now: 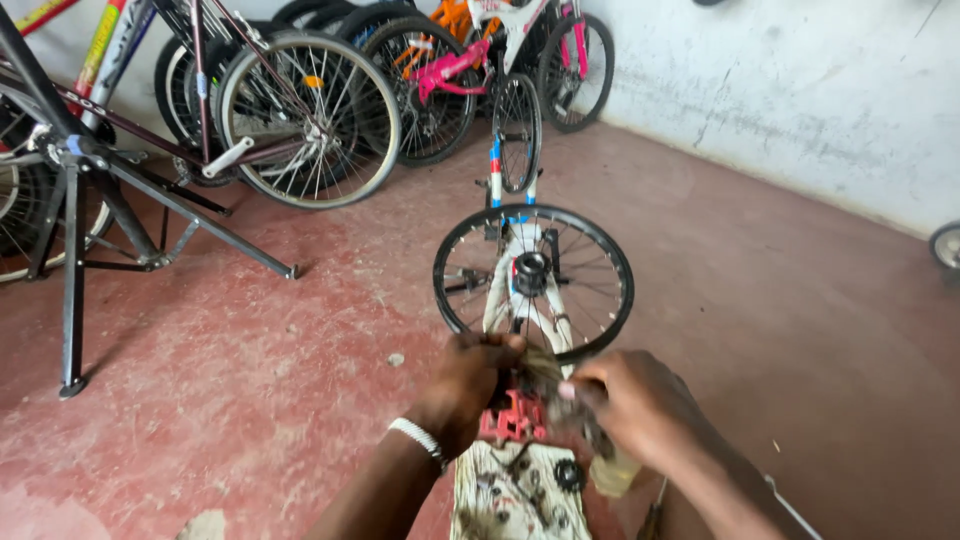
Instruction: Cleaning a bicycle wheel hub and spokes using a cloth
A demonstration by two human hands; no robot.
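Observation:
A small white children's bicycle (pixel 530 290) lies upside down on the red floor in front of me, one black-tyred wheel (pixel 533 282) facing me and the other wheel (pixel 517 132) beyond it. My left hand (pixel 468 385), with a white bead bracelet on the wrist, grips a dirty rag (pixel 540 368) over the red pedal (pixel 512 420). My right hand (pixel 630 405) is closed on the rag and the crank area from the right. Below the hands a grimy white part (pixel 510 495) of the bicycle shows.
A black repair stand (pixel 75 230) with a mounted bicycle stands at the left. Several bicycles (pixel 320 110) lean against the pale wall at the back. A pink one (pixel 470 60) is among them. A small wheel (pixel 945 245) shows at the right edge.

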